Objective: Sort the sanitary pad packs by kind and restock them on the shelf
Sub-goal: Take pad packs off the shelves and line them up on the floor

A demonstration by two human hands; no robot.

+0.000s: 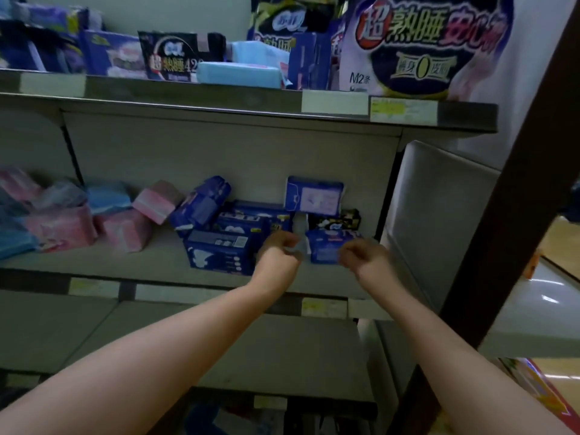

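A person's left hand [278, 248] and right hand [361, 254] flank a blue pad pack [324, 248] lying right of centre in the frame on the middle shelf [166, 260]. It sits just beside stacked dark-blue packs [219, 252], with pink packs [125, 229] further left. The fingers of both hands are curled, but blur hides whether they grip the pack. Sorting looks partway done. The next move likely calls for a firm hold at both ends to seat this pack with its own kind.
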